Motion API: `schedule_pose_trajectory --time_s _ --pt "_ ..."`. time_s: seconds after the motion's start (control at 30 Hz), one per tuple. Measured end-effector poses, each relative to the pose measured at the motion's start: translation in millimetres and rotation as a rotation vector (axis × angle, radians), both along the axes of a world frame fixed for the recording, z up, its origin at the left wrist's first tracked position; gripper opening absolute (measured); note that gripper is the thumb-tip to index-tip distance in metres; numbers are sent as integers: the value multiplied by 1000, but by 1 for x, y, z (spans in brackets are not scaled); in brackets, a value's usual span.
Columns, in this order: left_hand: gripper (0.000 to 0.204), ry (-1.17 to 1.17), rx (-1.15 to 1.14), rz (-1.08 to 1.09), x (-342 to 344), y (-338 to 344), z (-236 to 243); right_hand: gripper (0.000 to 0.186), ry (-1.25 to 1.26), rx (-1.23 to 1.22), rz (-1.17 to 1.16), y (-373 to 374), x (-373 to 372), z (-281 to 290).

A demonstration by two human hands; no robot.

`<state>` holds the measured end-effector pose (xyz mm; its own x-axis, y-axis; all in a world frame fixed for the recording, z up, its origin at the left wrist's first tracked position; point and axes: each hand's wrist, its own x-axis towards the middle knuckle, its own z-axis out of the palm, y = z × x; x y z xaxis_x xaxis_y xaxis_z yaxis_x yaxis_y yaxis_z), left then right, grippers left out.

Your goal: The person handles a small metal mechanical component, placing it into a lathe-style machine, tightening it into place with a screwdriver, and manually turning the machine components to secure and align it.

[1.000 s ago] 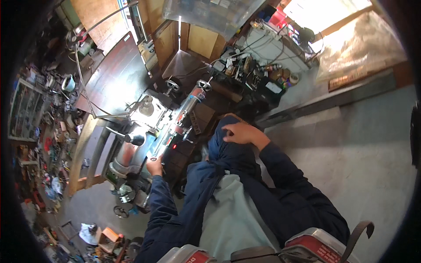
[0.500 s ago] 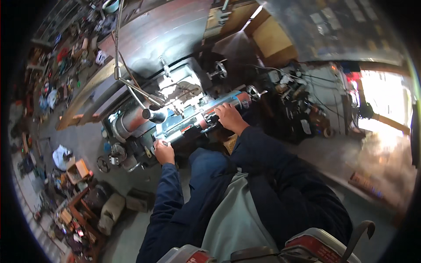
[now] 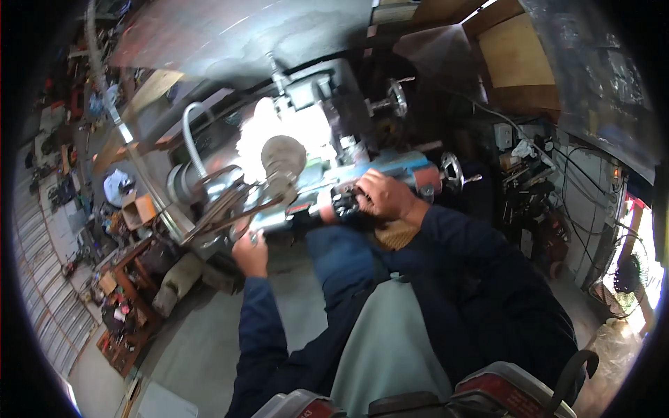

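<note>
My left hand (image 3: 249, 249) is closed on the end fitting at the left of a long horizontal metal cylinder (image 3: 274, 219) with red bands, along the front of a brightly lit machine. My right hand (image 3: 383, 196) has curled fingers on a dark slide fitting (image 3: 345, 203) on the same assembly, short of the handwheel (image 3: 451, 172) at its right end. A jointed work lamp (image 3: 283, 157) hangs over the machine and hides part of it. A second handwheel (image 3: 397, 97) sits farther back. Glare washes out the machine's middle.
A large metal sheet (image 3: 237, 38) stands behind the machine. Cluttered shelving (image 3: 129, 292) lines the lower left. A cardboard box (image 3: 138, 209) sits left. Cables (image 3: 571, 181) and a black fan (image 3: 626, 275) are at the right. My knee (image 3: 338, 254) is just below the cylinder.
My right hand has moved from beside my leg onto the machine. My left hand stays at the cylinder's left end. The view has turned, bringing the machine crosswise and the lamp over it.
</note>
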<state>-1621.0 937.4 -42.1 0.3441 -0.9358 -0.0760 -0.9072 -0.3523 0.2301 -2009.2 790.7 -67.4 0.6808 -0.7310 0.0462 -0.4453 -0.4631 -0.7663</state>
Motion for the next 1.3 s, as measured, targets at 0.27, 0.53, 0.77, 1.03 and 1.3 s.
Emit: schedule_pose_trajectory --time_s 0.27,0.53,0.77,1.03,1.3 --pt "28 62 23 112 3 -1 0 40 -238 41 -83 17 -14 -3" --pt "21 -42 -410 183 -3 18 -32 55 -639 -47 -130 46 -44 -18" --pt "39 1308 -568 566 -214 116 -110 13 -395 -99 -945 115 -245 -38" --pt "33 1282 28 87 -346 97 -98 51 240 171 -1539 73 -475 -172" --pt "21 1274 257 -264 -402 42 -74 40 -135 343 -1462 57 -511 -216"
